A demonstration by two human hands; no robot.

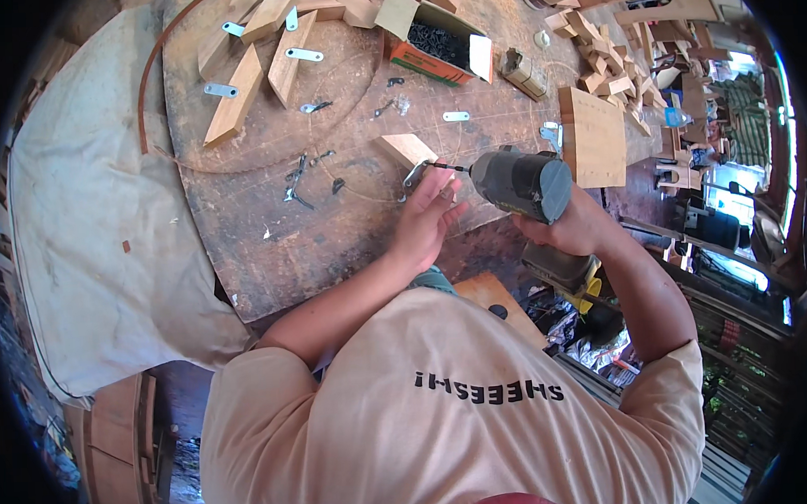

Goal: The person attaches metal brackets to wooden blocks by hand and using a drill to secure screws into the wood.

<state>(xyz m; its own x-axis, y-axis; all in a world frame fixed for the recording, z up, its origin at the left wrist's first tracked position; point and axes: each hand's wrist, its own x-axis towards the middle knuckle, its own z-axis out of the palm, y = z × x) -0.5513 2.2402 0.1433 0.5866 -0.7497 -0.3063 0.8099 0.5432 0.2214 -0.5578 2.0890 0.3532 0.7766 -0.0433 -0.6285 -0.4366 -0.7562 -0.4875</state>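
Dark grey drill (512, 179), pale wooden block (407, 149) with slanted end

A worn wooden worktable (268, 199) spans the upper centre of the frame, with a pale cloth sheet (99, 174) spread along the left. Brown wooden furniture (112, 435) stands at lower left. Dark reddish floor (639, 195) shows right of centre. Along the right edge, bright daylight fills a window-like opening (787, 141) beside a green striped fabric (743, 107).

Pale cloth (99, 191) at left, striped green fabric (744, 116) far right
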